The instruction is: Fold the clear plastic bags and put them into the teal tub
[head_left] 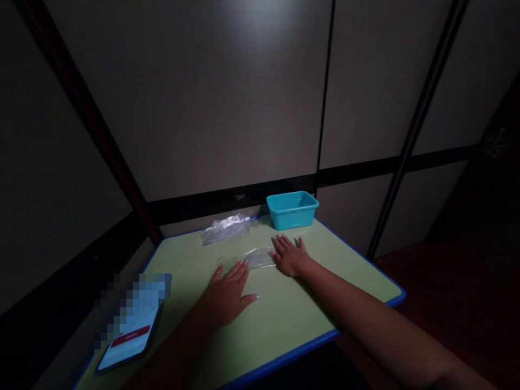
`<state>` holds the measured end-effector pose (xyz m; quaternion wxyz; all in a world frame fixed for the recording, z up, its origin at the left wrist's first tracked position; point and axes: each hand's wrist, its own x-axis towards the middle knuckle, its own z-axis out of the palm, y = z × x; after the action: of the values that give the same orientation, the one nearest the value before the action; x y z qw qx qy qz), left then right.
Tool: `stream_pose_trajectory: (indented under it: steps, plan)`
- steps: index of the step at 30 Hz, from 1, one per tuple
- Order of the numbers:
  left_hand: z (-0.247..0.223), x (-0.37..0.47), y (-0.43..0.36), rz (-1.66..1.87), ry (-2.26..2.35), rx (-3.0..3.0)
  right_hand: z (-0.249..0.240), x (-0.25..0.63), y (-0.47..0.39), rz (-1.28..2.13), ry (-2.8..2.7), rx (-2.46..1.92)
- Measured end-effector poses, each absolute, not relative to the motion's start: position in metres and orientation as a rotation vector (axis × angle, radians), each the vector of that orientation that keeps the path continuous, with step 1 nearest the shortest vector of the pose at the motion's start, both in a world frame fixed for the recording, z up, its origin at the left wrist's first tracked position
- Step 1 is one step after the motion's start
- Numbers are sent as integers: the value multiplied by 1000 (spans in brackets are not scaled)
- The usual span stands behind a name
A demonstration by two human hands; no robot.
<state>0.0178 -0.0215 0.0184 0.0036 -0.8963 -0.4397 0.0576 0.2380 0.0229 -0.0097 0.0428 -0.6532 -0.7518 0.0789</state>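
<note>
A clear plastic bag (258, 259) lies flattened on the light green tabletop (280, 303). My left hand (231, 292) rests palm down at the bag's near left side, fingertips on its edge and thumb stretched out to the right. At the bag's right end, my right hand (290, 256) lies flat with its fingers spread, touching the plastic with the thumb side. Neither hand grips anything. Farther back is a crumpled heap of clear plastic (229, 228), beyond my left hand. A turquoise plastic basket (293, 218) stands just past my right fingertips.
A phone (132, 330) with a lit screen, partly pixelated, lies at the table's left edge. Blue edging (284, 360) runs round the table. Tall cabinet panels (227, 108) rise directly behind it, and dark red floor (439, 303) shows at the right.
</note>
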Motion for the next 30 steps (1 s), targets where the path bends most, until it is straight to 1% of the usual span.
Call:
stream_pose_trajectory:
  steps: [12,19,24,27,30]
  plan:
    - [40,-18,-11,221,-1509,-2817,-8,239,23,232,-2334,-2021]
    - [47,-42,-4,475,-1686,-2754,-8,240,23,222,-2335,-2038]
    - [48,-55,-5,410,-1752,-2665,-8,240,24,205,-2351,-2050]
    - [52,-54,-8,387,-1831,-2517,-9,240,24,188,-2353,-2063]
    - [51,-39,-12,134,-1923,-2238,-10,241,24,167,-2360,-2075]
